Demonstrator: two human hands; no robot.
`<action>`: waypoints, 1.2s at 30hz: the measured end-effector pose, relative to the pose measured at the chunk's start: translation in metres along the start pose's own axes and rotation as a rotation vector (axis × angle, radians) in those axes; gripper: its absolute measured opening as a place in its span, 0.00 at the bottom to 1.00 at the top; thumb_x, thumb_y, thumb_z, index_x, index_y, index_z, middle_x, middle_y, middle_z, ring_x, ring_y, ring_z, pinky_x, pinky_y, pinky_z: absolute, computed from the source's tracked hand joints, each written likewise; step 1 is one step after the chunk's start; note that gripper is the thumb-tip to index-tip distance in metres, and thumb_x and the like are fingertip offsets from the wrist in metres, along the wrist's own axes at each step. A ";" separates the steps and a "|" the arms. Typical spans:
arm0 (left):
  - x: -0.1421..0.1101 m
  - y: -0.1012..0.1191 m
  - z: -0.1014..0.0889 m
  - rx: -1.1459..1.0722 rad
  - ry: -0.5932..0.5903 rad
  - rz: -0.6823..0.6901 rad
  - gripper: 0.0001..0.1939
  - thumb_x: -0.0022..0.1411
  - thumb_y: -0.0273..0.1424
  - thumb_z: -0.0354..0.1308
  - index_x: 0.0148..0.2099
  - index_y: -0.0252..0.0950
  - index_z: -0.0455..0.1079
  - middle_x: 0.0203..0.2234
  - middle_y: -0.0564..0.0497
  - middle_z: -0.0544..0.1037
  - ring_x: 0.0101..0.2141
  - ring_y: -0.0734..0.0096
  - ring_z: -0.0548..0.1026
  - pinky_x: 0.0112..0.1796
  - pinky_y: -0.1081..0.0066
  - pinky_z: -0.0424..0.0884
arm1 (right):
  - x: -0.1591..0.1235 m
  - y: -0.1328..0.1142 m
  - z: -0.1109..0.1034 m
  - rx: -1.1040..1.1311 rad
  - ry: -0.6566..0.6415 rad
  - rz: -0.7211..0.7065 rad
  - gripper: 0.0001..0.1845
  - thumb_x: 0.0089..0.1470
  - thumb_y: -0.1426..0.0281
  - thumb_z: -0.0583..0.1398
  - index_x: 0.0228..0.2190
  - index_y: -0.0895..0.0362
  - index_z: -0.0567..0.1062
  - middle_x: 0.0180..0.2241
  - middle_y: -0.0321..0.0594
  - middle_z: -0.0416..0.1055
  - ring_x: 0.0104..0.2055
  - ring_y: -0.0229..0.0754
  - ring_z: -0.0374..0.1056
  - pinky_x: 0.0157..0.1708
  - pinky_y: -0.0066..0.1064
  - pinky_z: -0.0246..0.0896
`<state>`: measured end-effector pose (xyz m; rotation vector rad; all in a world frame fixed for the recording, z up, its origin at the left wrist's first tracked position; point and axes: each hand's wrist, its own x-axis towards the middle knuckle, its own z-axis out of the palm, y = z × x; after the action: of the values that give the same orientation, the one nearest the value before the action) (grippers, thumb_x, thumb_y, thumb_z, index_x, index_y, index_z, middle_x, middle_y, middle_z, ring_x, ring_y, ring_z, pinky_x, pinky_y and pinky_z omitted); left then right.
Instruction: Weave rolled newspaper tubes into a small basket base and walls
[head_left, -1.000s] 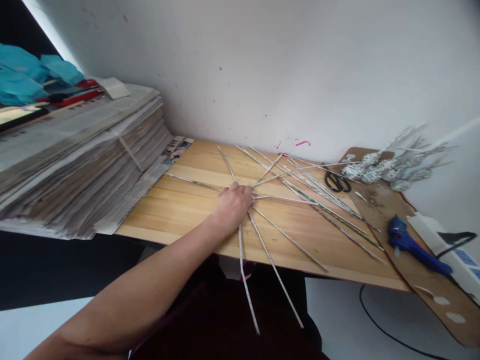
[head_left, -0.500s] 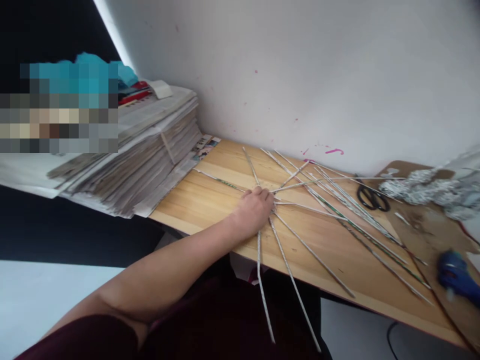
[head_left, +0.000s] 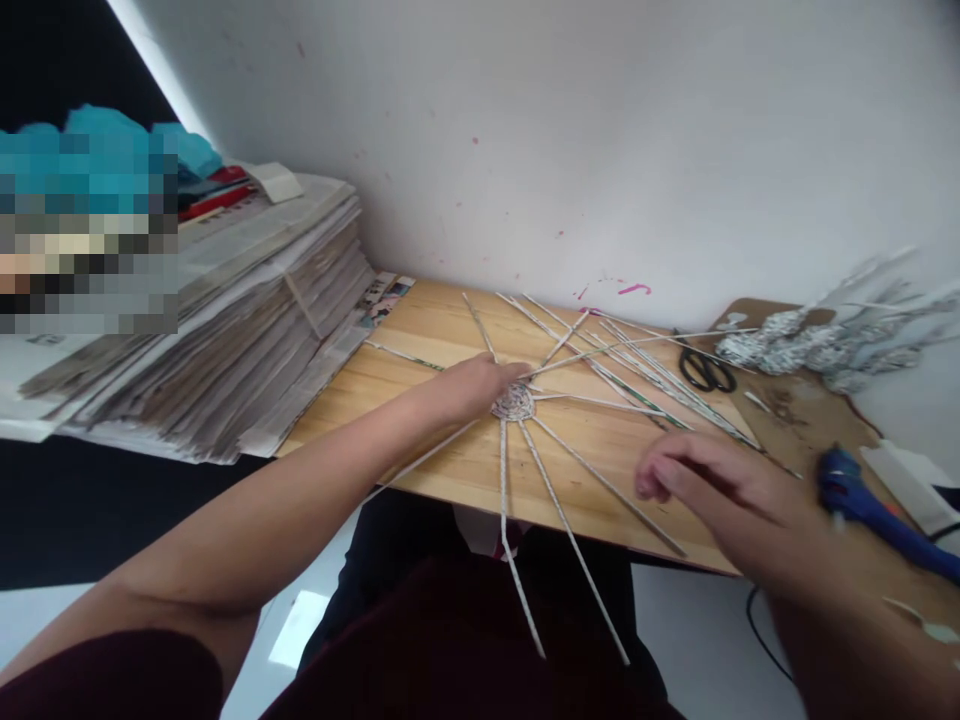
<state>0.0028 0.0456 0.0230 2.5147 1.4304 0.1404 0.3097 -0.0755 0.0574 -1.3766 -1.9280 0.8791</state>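
Observation:
A round woven paper base [head_left: 514,402] lies on the wooden table [head_left: 420,470], with rolled-paper sticks fanning out from it like spokes. My left hand [head_left: 487,384] is closed on its upper left edge, fingers pressed together where the sticks meet. Two spokes, one being a bent paper stick [head_left: 505,500], hang past the table's front edge. To the right, my right hand [head_left: 697,485] hovers above the tabletop with fingers curled in; no stick shows in it. Behind that hand lies a loose bunch of paper sticks [head_left: 660,375].
A tall stack of newspapers [head_left: 307,270] stands at the left. Black scissors [head_left: 705,370], crumpled silvery bundles [head_left: 780,340] and a blue glue gun [head_left: 862,500] lie on the right. The white wall [head_left: 465,180] borders the back of the table.
My right hand has come into view from the right. My left hand has shifted toward the base's upper left edge, uncovering the woven disc. The camera view has turned slightly right.

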 end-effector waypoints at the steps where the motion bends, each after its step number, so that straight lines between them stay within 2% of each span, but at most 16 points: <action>1: 0.000 0.000 0.001 0.010 0.004 0.000 0.25 0.71 0.32 0.46 0.68 0.47 0.58 0.41 0.46 0.77 0.36 0.64 0.76 0.39 0.71 0.67 | 0.017 -0.003 0.011 0.044 -0.028 0.026 0.14 0.61 0.57 0.58 0.26 0.47 0.75 0.27 0.41 0.71 0.29 0.44 0.68 0.30 0.37 0.67; 4: 0.002 0.000 0.003 0.046 -0.005 0.063 0.24 0.69 0.33 0.52 0.66 0.47 0.62 0.45 0.48 0.79 0.44 0.63 0.75 0.46 0.70 0.67 | 0.040 -0.003 0.040 0.214 -0.051 0.113 0.17 0.61 0.55 0.57 0.24 0.51 0.71 0.23 0.37 0.68 0.25 0.40 0.64 0.25 0.33 0.61; 8: 0.006 -0.008 0.010 0.064 0.035 0.259 0.20 0.69 0.33 0.55 0.62 0.41 0.68 0.55 0.49 0.76 0.53 0.65 0.71 0.56 0.67 0.61 | 0.026 -0.006 0.064 0.232 -0.116 0.140 0.16 0.60 0.58 0.59 0.27 0.55 0.72 0.26 0.36 0.70 0.27 0.37 0.64 0.29 0.29 0.60; 12: 0.006 -0.018 0.024 0.081 0.120 0.328 0.21 0.69 0.36 0.55 0.62 0.40 0.68 0.55 0.48 0.76 0.51 0.65 0.72 0.54 0.66 0.63 | 0.010 -0.031 0.084 0.162 -0.316 0.088 0.07 0.58 0.66 0.61 0.30 0.55 0.75 0.29 0.36 0.73 0.31 0.36 0.66 0.33 0.28 0.60; 14: 0.005 -0.020 0.030 0.111 0.178 0.316 0.21 0.69 0.37 0.54 0.63 0.42 0.67 0.54 0.49 0.76 0.49 0.64 0.72 0.52 0.65 0.65 | 0.004 -0.042 0.094 0.148 -0.413 0.067 0.03 0.56 0.69 0.63 0.31 0.55 0.75 0.31 0.35 0.74 0.32 0.36 0.66 0.34 0.27 0.60; 19: 0.000 -0.015 0.038 0.152 0.229 0.313 0.20 0.71 0.35 0.51 0.62 0.38 0.67 0.54 0.47 0.76 0.47 0.63 0.72 0.51 0.64 0.66 | -0.009 -0.042 0.112 0.067 -0.506 -0.022 0.10 0.53 0.62 0.66 0.37 0.54 0.79 0.34 0.36 0.73 0.33 0.36 0.67 0.33 0.26 0.58; 21: -0.001 -0.012 0.039 0.147 0.257 0.305 0.19 0.71 0.34 0.50 0.61 0.37 0.68 0.54 0.46 0.76 0.47 0.63 0.72 0.51 0.64 0.66 | -0.011 -0.037 0.111 0.050 -0.497 0.010 0.11 0.56 0.61 0.63 0.34 0.54 0.80 0.30 0.35 0.73 0.31 0.35 0.66 0.31 0.25 0.57; 23: -0.002 -0.006 0.041 0.143 0.283 0.283 0.18 0.71 0.33 0.50 0.60 0.36 0.69 0.53 0.45 0.76 0.47 0.63 0.72 0.52 0.63 0.66 | -0.012 -0.033 0.100 0.013 -0.450 0.094 0.14 0.60 0.60 0.59 0.30 0.56 0.79 0.25 0.34 0.72 0.27 0.34 0.64 0.27 0.25 0.53; 26: -0.003 0.006 0.041 0.168 0.290 0.221 0.18 0.71 0.33 0.50 0.59 0.35 0.69 0.51 0.43 0.77 0.47 0.62 0.72 0.53 0.62 0.66 | -0.010 -0.027 0.070 -0.091 -0.379 0.160 0.16 0.60 0.58 0.58 0.28 0.56 0.77 0.24 0.33 0.71 0.26 0.34 0.62 0.26 0.27 0.50; 28: -0.003 0.015 0.041 0.205 0.276 0.168 0.19 0.71 0.34 0.50 0.59 0.33 0.69 0.49 0.42 0.77 0.47 0.60 0.72 0.54 0.61 0.65 | -0.009 -0.024 0.049 -0.176 -0.332 0.144 0.16 0.61 0.59 0.58 0.28 0.56 0.77 0.25 0.33 0.71 0.27 0.34 0.62 0.28 0.28 0.51; 30: -0.003 0.023 0.040 0.240 0.257 0.142 0.19 0.71 0.34 0.49 0.59 0.31 0.68 0.48 0.41 0.78 0.47 0.59 0.72 0.53 0.60 0.66 | -0.009 -0.021 0.033 -0.225 -0.341 0.135 0.16 0.62 0.59 0.57 0.29 0.55 0.77 0.25 0.33 0.71 0.28 0.35 0.62 0.28 0.28 0.51; 32: -0.002 0.026 0.040 0.252 0.251 0.146 0.19 0.71 0.34 0.49 0.59 0.30 0.68 0.47 0.40 0.78 0.46 0.58 0.72 0.53 0.60 0.66 | -0.011 -0.019 0.025 -0.235 -0.375 0.121 0.14 0.62 0.60 0.57 0.30 0.54 0.77 0.27 0.34 0.73 0.30 0.36 0.64 0.30 0.28 0.53; 36: 0.001 0.024 0.039 0.241 0.256 0.148 0.19 0.71 0.35 0.51 0.58 0.31 0.68 0.46 0.41 0.77 0.46 0.58 0.72 0.52 0.60 0.67 | -0.011 -0.019 0.026 -0.173 -0.394 0.111 0.09 0.61 0.63 0.59 0.36 0.53 0.79 0.34 0.37 0.76 0.34 0.38 0.68 0.35 0.29 0.59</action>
<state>0.0313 0.0281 -0.0087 2.8890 1.4247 0.3471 0.2816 -0.0953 0.0563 -1.5095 -2.2844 1.1263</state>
